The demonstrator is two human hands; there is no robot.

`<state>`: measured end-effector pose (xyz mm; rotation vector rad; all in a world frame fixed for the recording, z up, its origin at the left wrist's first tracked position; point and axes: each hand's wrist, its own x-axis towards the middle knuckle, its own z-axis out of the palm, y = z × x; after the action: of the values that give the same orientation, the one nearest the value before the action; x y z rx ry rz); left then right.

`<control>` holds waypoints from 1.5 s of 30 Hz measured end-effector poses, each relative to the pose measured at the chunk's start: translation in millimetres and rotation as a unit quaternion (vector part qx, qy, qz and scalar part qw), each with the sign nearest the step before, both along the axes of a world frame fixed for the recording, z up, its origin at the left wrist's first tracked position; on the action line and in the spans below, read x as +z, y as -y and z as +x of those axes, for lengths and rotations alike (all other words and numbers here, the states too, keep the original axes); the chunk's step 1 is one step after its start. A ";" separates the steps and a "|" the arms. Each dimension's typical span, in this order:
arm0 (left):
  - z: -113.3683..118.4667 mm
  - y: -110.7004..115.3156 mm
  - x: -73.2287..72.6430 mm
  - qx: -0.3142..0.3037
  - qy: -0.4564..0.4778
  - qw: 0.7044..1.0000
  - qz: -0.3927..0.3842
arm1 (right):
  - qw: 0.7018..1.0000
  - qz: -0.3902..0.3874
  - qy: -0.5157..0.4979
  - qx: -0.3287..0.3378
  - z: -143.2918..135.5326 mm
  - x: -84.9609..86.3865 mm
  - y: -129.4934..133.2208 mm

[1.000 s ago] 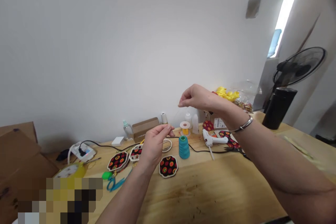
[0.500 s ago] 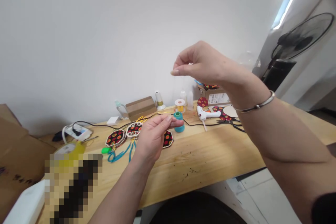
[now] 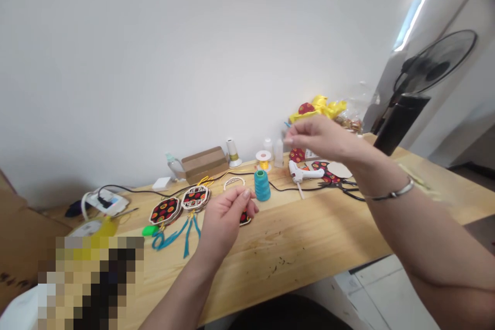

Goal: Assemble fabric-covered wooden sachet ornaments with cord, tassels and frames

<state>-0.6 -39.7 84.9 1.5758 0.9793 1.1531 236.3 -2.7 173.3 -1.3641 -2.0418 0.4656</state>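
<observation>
My left hand (image 3: pixel 228 216) is pinched above the wooden table, left of the teal thread spool (image 3: pixel 262 185); what it holds is too small to make out. Farther right and higher, my right hand (image 3: pixel 315 136) has thumb and fingers pressed together, its fingertips blurred, with nothing clearly visible between them. A patterned piece (image 3: pixel 245 218) lies partly hidden behind my left hand. Two stacks of decorated plaques, one dark and red (image 3: pixel 165 211), one with white lattice (image 3: pixel 195 198), rest to the left with teal tassels (image 3: pixel 170 240).
A white glue gun (image 3: pixel 305 172) and black scissors (image 3: pixel 336 184) lie on the right. Along the wall stand a cardboard box (image 3: pixel 204 164), a white cone spool (image 3: pixel 232 152) and a yellow thread spool (image 3: pixel 263 160). A black cable (image 3: pixel 147 193) crosses the table (image 3: pixel 301 232). A fan stands at right.
My right hand has moved down and to the right, farther from my left hand. The camera view has shifted slightly, and more yellow material shows behind the right hand.
</observation>
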 end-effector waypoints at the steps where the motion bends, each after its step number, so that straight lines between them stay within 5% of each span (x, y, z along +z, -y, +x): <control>1: -0.7 0.1 -3.1 0.006 -0.037 0.999 0.010 | 0.997 -0.022 0.063 -0.035 3.5 -13.4 1.7; 4: -2.0 1.3 -10.7 0.015 -0.168 0.983 0.067 | 0.955 -0.021 0.211 -0.206 3.4 -50.8 12.7; 8: -1.3 1.9 -14.8 -0.014 -0.279 0.950 0.142 | 0.996 0.076 -0.029 -0.030 -21.9 -81.7 32.8; 12: -1.9 0.1 -17.7 -0.021 -0.310 0.933 0.182 | 0.976 0.034 -0.175 0.128 -52.7 -95.8 41.5; 19: -8.0 -3.7 -28.3 -0.013 -0.344 0.925 0.163 | 0.964 -0.102 -0.193 0.150 -62.4 -114.6 34.7; 35: -12.2 -1.6 -51.6 -0.026 -0.354 0.926 0.132 | 0.989 -0.032 -0.146 -0.007 -1.7 -118.5 24.5; 40: -19.5 0.3 -46.7 -0.069 -0.390 0.888 0.234 | 0.994 0.007 -0.107 0.023 -1.9 -110.0 35.0; 45: -20.5 13.7 -9.8 0.173 -0.281 0.894 0.302 | 0.991 0.021 -0.040 0.123 -16.8 -100.9 47.9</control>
<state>-21.1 -53.4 75.1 2.3953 1.4035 1.3576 219.5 -50.7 72.4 -1.0565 -2.1507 0.5697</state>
